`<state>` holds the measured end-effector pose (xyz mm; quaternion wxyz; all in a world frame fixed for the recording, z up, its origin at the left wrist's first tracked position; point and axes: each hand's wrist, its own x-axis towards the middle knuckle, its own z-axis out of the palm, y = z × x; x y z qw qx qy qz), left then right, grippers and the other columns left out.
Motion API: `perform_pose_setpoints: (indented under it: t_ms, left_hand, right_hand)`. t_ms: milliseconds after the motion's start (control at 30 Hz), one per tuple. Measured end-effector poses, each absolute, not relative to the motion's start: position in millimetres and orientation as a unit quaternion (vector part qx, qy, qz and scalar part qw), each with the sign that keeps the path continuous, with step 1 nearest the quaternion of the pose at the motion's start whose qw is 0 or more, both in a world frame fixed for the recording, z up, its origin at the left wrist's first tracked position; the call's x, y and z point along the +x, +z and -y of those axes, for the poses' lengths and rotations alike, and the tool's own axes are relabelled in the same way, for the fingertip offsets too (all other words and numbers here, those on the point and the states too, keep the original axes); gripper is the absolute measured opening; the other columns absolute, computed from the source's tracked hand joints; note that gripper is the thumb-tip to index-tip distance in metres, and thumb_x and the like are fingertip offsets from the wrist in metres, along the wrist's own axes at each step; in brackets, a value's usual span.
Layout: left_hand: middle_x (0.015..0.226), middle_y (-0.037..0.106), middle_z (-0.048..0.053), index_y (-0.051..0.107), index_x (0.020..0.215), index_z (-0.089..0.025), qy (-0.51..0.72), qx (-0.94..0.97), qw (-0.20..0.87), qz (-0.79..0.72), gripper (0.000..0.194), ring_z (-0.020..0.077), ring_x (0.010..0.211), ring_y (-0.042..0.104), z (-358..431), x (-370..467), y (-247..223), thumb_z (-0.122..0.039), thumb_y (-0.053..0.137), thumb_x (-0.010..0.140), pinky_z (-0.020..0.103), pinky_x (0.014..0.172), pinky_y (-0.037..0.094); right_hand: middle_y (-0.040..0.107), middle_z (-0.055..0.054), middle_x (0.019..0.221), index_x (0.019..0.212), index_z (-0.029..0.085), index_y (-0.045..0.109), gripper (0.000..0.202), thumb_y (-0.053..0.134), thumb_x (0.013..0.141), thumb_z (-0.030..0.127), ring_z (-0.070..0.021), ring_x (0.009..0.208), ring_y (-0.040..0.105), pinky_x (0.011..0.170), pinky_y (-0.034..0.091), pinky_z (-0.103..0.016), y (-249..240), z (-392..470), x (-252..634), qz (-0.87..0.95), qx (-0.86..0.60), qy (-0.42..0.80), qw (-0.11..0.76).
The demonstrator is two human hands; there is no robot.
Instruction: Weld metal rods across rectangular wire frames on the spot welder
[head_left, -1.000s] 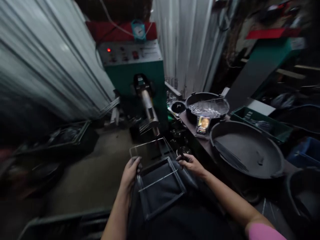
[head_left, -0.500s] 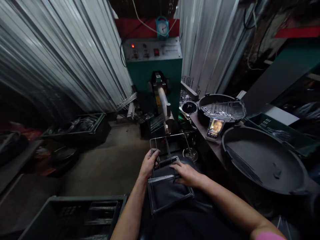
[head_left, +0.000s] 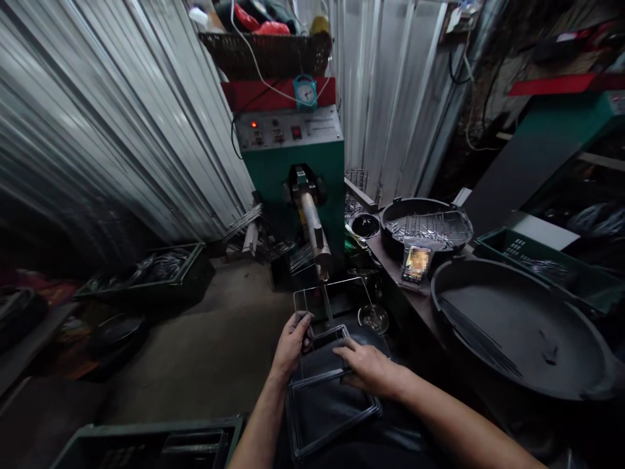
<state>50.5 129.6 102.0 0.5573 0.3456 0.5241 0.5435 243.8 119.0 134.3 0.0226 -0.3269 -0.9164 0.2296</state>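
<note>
A thin rectangular wire frame stands just below the tip of the machine's metal arm. My left hand is closed on its left side, fingers pinched together. Over a stack of wire frames on my lap, my right hand has its fingers bent around wire near the stack's upper part. Which wires the right fingers hold is hard to make out. Behind the arm stands the green machine with a lit red light.
On the right, a bench bears a large black pan with thin rods, a smaller pan of wire pieces and a phone. Green crates stand at left and bottom left. A glass-like dish lies beyond my hands.
The view has tilted upward, so the machine and both hands appear lower. A basket above the machine has come into view. Both hands keep nearly the same pose around the wires.
</note>
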Motion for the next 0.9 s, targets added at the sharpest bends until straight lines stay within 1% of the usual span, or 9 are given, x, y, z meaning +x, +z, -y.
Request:
perform_pose_setpoints:
  t_ms: [200,467,700,900]
  left_hand:
    - [0.047,0.042,-0.009,0.047,0.081,-0.018,0.549,0.347,0.546,-0.528,0.032,0.0024,0.032,0.033,-133.7,52.2,105.5,-0.045,0.056,0.066,0.014,0.032,0.022]
    - [0.047,0.044,-0.008,0.047,0.082,-0.017,0.557,0.345,0.549,-0.519,0.031,0.0025,0.033,0.033,-139.2,46.9,99.1,-0.044,0.055,0.067,0.014,0.032,0.022]
    - [0.047,0.044,-0.009,0.047,0.080,-0.018,0.567,0.326,0.557,-0.511,0.032,0.0022,0.033,0.033,-142.6,48.1,98.7,-0.045,0.057,0.065,0.014,0.032,0.022]
    - [0.045,0.041,-0.009,0.047,0.080,-0.018,0.561,0.314,0.566,-0.516,0.031,0.0025,0.031,0.031,-138.9,49.7,104.0,-0.044,0.057,0.065,0.014,0.031,0.020]
  right_hand:
    - [0.044,-0.011,0.116,0.120,0.018,0.039,0.054,0.059,0.070,0.025,-0.0226,0.090,0.055,0.075,0.044,-0.031,136.7,-124.2,244.3,0.914,-0.331,0.234,0.020]
    - [0.045,-0.011,0.113,0.119,0.017,0.040,0.053,0.060,0.070,0.026,-0.0224,0.091,0.054,0.075,0.043,-0.031,139.3,-129.6,240.8,0.916,-0.327,0.233,0.021]
    - [0.046,-0.013,0.112,0.117,0.015,0.042,0.050,0.059,0.071,0.026,-0.0226,0.087,0.056,0.072,0.044,-0.031,140.8,-132.1,239.8,0.925,-0.325,0.197,0.012]
    - [0.048,-0.010,0.111,0.113,0.016,0.044,0.043,0.056,0.072,0.023,-0.0201,0.083,0.057,0.066,0.045,-0.027,144.5,-131.1,238.3,0.930,-0.316,0.188,0.011]
